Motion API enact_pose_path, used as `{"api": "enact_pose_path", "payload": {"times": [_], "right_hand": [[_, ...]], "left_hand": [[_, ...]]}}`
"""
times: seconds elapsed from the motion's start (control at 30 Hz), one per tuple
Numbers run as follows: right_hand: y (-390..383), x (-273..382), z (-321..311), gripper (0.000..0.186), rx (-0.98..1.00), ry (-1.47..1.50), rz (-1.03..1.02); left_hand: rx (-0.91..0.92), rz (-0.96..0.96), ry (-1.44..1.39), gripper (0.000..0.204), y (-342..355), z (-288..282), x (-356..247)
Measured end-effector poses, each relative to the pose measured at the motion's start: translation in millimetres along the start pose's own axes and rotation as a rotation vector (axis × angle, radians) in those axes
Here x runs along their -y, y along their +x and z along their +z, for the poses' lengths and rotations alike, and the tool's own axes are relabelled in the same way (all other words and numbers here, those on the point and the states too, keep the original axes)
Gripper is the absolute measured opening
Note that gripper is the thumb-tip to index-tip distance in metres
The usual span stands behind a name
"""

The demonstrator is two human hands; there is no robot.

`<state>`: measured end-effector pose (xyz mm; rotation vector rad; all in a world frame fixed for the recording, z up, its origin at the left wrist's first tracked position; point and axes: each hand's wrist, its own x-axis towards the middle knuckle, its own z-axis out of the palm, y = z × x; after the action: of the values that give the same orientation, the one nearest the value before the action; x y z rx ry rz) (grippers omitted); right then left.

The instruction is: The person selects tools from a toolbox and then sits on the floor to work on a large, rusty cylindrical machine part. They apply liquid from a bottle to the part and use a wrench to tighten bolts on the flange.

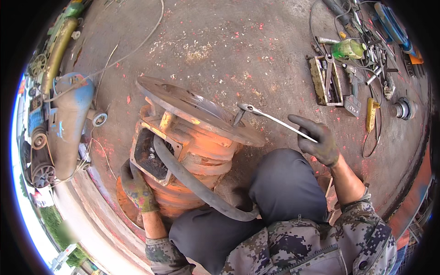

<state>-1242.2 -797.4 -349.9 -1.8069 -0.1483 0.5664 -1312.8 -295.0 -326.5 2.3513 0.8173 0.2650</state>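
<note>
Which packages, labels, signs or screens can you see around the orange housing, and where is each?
No signs or screens in view.
Green bottle: lying among the tools at top right, translucent green with a pale cap end; any label is too small to tell.
Open tool case: on the floor right of the wrench, rectangular, yellowish frame, wrenches inside.
Blue tank: far left, rounded, blue and grimy, with a worn reddish patch near its top.
</note>
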Motion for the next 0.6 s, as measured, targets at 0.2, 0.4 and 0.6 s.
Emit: {"api": "enact_pose_path", "payload": {"times": [0.2, 0.4, 0.6], "right_hand": [[99.0, 134.6, 21.8, 0.043, -0.307, -0.484, -0.964], [284.9, 102.1, 79.2, 0.042, 0.221, -0.379, -0.565], [191.5, -82.7, 46.3, 0.082, 0.303, -0.238, 0.157]], "left_hand": [[0.004, 0.022, 0.112, 0.040, 1.3, -3.9, -0.4], [0.017, 0.077, 0.047, 0.043, 5.0, 14.5, -12.7], [0.066, 0.052, 0.015, 0.040, -0.2, 15.8, -14.2]]}}
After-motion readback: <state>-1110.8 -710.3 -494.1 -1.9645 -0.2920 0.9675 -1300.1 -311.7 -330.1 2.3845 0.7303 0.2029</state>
